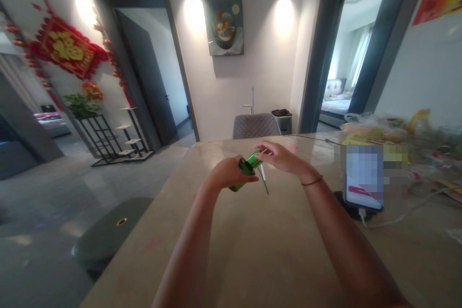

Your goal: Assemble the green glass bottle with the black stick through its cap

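Note:
My left hand (224, 172) is closed around a dark green, hollow-looking object (246, 167), whose lower end pokes out below the fingers. Pinched in the fingers of my right hand (279, 155) is a shiny bright green piece (254, 158), and it meets the upper end of the dark object. Whether the two are joined I cannot tell; their exact kind is unclear. Just beyond them, a thin dark stick (266, 186) with a whitish part lies on the table, partly hidden by my hands.
The beige table (260, 250) spreads beneath my arms. On the right stand a phone (364, 178) on a round dark base, its white cable (404, 219), and a pile of plastic bags (378, 127). A grey chair (256, 126) is at the far edge, a green stool (111, 231) at left.

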Demonstrator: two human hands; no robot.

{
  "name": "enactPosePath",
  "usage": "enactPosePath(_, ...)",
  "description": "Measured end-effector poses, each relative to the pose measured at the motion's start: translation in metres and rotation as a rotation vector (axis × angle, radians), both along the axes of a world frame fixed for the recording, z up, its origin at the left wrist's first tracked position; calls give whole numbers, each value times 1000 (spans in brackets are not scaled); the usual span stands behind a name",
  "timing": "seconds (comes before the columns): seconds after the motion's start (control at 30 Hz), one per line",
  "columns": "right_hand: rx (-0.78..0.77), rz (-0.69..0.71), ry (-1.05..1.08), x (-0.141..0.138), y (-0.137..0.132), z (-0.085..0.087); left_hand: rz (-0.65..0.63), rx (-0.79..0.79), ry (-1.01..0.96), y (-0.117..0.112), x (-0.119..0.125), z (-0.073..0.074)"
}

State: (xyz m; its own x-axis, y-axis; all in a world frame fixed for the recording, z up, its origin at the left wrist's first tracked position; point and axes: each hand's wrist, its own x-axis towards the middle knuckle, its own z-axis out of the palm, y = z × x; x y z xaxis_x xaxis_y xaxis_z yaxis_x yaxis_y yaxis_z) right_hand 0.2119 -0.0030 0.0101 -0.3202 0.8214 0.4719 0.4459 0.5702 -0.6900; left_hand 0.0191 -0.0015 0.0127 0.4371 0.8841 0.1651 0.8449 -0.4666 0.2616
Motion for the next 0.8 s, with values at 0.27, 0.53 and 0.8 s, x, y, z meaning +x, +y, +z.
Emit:
enactPosePath(0.27, -27, 43, 15, -1, -2, 2, -3, 9, 10, -1, 1, 1)
enactPosePath(0.53, -67, -5, -45, 3, 4, -6, 9, 15, 43, 0, 1, 0)
enactPosePath(0.8, -18, -16, 21, 3, 5, -5, 10, -8, 29, -1, 2, 0)
